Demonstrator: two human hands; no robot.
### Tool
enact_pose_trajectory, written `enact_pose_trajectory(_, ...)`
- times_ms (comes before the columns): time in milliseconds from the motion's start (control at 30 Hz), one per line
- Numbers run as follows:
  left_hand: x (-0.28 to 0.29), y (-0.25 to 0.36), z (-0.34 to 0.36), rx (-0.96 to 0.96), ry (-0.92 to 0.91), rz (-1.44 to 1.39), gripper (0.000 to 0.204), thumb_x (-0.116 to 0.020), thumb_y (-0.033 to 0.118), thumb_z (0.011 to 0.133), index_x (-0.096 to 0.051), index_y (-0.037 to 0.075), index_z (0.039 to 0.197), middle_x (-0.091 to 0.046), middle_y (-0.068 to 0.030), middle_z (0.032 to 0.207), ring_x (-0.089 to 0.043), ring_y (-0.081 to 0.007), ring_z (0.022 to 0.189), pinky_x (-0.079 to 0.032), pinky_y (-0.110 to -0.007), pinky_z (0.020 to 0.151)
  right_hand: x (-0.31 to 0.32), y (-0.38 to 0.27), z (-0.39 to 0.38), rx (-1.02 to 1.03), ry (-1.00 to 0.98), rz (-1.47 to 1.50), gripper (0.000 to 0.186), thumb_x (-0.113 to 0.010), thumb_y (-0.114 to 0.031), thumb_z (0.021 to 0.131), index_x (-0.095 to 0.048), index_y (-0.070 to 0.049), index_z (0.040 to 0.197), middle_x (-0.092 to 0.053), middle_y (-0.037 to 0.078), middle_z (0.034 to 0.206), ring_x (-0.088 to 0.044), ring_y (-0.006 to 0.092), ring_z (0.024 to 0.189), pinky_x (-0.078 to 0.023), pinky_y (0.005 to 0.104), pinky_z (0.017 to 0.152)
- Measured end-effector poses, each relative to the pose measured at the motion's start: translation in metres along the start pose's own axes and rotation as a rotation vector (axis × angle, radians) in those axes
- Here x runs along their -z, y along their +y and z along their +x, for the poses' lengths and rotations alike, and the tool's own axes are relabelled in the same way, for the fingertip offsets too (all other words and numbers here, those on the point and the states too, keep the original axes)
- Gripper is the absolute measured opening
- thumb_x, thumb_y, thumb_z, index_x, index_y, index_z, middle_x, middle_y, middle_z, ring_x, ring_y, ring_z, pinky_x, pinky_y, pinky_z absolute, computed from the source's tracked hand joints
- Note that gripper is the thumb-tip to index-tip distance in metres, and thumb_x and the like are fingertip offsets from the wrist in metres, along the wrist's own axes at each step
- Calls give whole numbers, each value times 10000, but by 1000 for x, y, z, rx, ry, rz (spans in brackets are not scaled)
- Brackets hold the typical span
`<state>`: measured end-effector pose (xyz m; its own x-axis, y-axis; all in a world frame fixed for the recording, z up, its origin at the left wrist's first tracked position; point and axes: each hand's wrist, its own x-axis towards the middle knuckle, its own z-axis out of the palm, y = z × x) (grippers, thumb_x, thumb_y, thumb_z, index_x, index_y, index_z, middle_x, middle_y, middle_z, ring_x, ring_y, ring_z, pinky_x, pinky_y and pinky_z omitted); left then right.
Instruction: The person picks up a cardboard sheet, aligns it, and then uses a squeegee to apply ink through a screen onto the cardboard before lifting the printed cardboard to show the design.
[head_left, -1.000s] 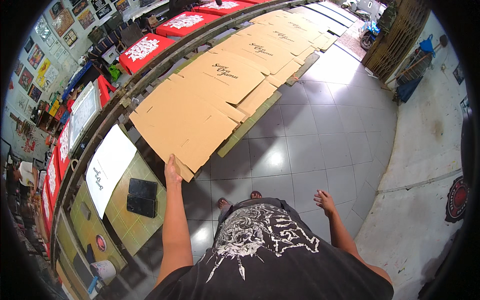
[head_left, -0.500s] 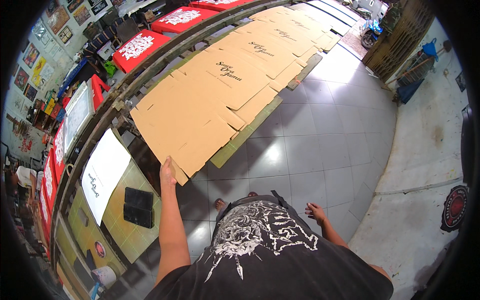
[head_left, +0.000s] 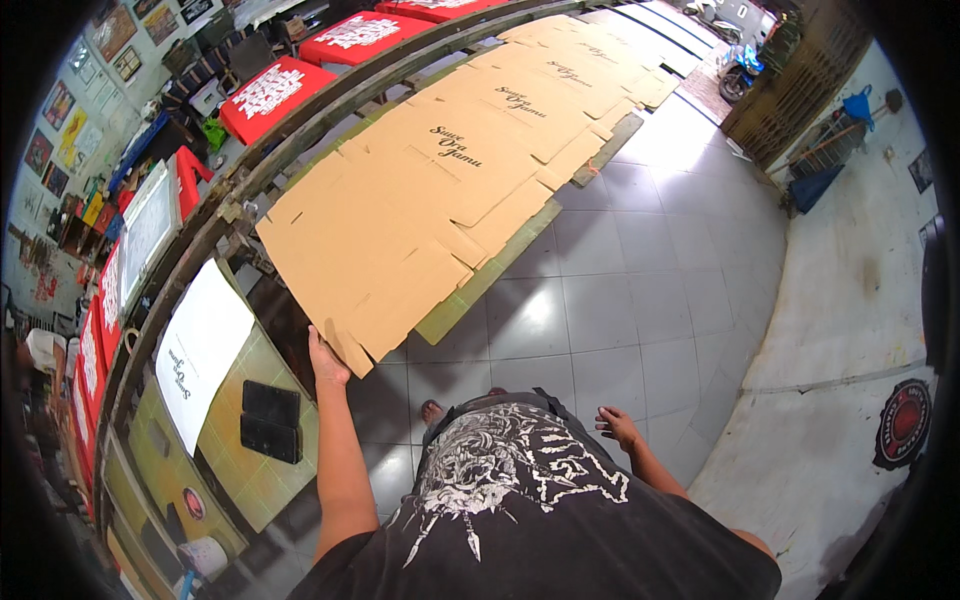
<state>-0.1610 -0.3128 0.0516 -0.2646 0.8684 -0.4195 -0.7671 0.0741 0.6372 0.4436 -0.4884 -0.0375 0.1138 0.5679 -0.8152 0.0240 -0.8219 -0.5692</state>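
Note:
Flat cardboard box blanks (head_left: 370,250) with black lettering lie in an overlapping row along green-topped rack boards (head_left: 480,285). My left hand (head_left: 327,355) grips the near left corner of the closest blank, its fingers partly hidden at the edge. My right hand (head_left: 617,425) hangs to the right over the tiled floor, away from the cardboard, with its fingers apart and slightly bent. To the left of my left arm, a white sheet (head_left: 205,335) with black lettering lies on a green board, and two dark phone-like slabs (head_left: 270,420) rest beside it.
A dark rail (head_left: 245,200) runs behind the boards, with red shirts (head_left: 270,100) printed white beyond it. Part of a person (head_left: 45,350) shows at far left. A white wall (head_left: 830,320) bounds the tiled floor (head_left: 620,290) at right; scooters (head_left: 740,70) stand at a folding gate.
My left hand and the held cardboard corner have shifted leftward and slightly down in the picture. My right hand has come lower and leftward, nearer my body.

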Motion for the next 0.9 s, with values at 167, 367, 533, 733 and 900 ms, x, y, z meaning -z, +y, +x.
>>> enact_pose_trajectory(167, 16, -14, -58, 27, 240, -20, 980, -422, 706, 837, -95, 23, 1460, -213, -219, 1486, -311, -371, 1325, -223, -497, 1090, 5, -8, 13, -37, -41, -72, 436, -603, -422, 884, -550, -112, 1186, -626, 45, 1023, -609, 188, 900, -477, 365, 783)
enact_pose_trajectory(367, 37, -112, -188, -2, 381, 170, 919, -404, 684, 868, -127, 25, 1445, -280, -245, 1441, -407, -353, 1258, -353, -463, 1004, -5, -20, 61, -50, -181, -468, 467, -616, -433, 867, -563, -84, 1173, -632, 88, 1010, -621, 208, 873, -473, 373, 738)
enact_pose_trajectory(533, 130, -188, -301, 96, 322, 464, 598, -523, 498, 901, -454, 30, 1267, -577, -158, 1165, -573, -275, 1060, -428, -363, 920, -53, -38, 113, 57, -370, -913, 422, -565, -404, 901, -578, -65, 1152, -650, 95, 981, -632, 228, 816, -495, 367, 699)
enact_pose_trajectory(733, 227, -276, -484, 60, 992, 734, 452, -588, 381, 885, -594, -16, 1102, -651, -197, 1030, -615, -288, 992, -468, -355, 857, -153, -43, 97, 360, -704, -1326, 356, -619, -338, 872, -617, -42, 1069, -640, 57, 847, -623, 153, 717, -463, 292, 536)
enact_pose_trajectory(900, 278, -359, -638, -104, 1268, 459, 428, -593, 371, 881, -618, -14, 1066, -650, -211, 1017, -624, -301, 963, -475, -365, 848, -224, 30, 40, 354, -887, -1498, 352, -625, -334, 864, -618, -38, 1055, -635, 60, 844, -617, 150, 697, -453, 276, 535)
